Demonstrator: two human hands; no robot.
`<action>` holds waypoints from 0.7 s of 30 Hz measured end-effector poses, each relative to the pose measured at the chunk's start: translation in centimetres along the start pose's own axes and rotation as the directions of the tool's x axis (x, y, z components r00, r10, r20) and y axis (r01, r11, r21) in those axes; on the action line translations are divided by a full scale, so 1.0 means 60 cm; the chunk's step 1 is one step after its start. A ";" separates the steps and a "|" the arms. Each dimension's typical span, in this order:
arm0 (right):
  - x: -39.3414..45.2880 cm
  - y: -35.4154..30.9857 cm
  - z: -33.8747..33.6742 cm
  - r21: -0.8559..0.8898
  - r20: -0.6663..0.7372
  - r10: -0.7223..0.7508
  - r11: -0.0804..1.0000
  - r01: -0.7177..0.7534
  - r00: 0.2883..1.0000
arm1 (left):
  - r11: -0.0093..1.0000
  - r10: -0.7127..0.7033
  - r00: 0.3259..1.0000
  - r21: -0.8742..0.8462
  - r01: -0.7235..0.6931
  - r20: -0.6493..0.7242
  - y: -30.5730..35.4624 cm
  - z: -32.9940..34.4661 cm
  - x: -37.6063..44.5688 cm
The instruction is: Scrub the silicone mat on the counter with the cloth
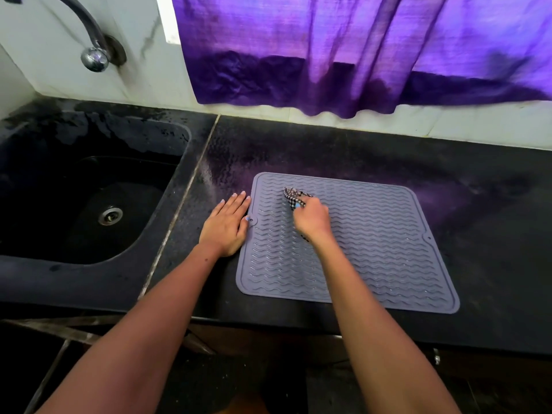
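Observation:
A grey silicone mat [385, 243] with wavy ridges lies flat on the black counter [484, 210]. My right hand [312, 219] grips a bunched black-and-white checked cloth [294, 195] and holds it down on the mat's upper left part. Most of the cloth is hidden under my fingers. My left hand [227, 225] lies flat with straight fingers on the counter, touching the mat's left edge.
A black sink [89, 201] with a metal drain is set into the counter at the left, with a chrome tap [94, 52] on the wall above it. A purple curtain [343, 55] hangs behind the counter. The counter's front edge runs just below the mat.

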State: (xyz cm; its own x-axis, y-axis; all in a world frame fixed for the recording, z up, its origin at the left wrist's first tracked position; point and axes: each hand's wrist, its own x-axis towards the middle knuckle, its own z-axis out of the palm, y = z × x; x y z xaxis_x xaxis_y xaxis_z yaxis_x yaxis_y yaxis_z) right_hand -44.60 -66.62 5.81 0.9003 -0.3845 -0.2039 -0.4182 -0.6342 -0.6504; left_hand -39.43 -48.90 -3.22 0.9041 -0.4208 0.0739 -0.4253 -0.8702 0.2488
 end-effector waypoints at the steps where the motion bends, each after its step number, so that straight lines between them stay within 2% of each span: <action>1: -0.005 -0.005 0.004 0.019 -0.029 -0.012 1.000 0.013 0.999 | 1.000 0.002 1.000 -0.005 -0.002 -0.007 0.000 0.000 0.000; 4: -0.035 -0.003 0.062 -0.162 -0.038 -0.194 0.969 0.185 0.980 | 1.000 0.005 1.000 -0.008 -0.005 -0.014 -0.001 -0.001 0.000; 6: -0.047 0.014 0.109 -0.378 0.029 -0.295 0.881 0.284 0.955 | 1.000 0.006 1.000 -0.003 -0.006 -0.014 0.000 -0.001 0.000; 8: -0.047 0.025 0.131 -0.487 0.046 -0.325 0.818 0.306 0.944 | 1.000 0.005 1.000 0.005 -0.004 -0.010 -0.001 -0.001 0.001; 13: -0.037 0.013 0.126 -0.503 0.021 -0.316 0.816 0.283 0.948 | 1.000 -0.001 1.000 0.023 0.001 -0.005 0.002 -0.001 0.000; 18: -0.029 -0.017 0.080 -0.279 -0.068 -0.209 0.943 0.183 0.975 | 1.000 -0.003 1.000 0.028 0.003 0.004 0.003 -0.002 0.001; 21: -0.030 -0.026 0.075 -0.293 -0.136 -0.253 0.934 0.205 0.958 | 0.999 -0.004 1.000 0.033 0.004 0.003 0.002 0.000 0.001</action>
State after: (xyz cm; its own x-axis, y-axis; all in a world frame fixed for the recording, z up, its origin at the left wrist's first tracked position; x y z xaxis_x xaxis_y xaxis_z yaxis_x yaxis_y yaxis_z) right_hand -45.03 -61.89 3.90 0.9519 -0.2987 0.0685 -0.2411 -0.8678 -0.4345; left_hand -39.42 -49.04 -3.21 0.9059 -0.4178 0.0695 -0.4226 -0.8800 0.2168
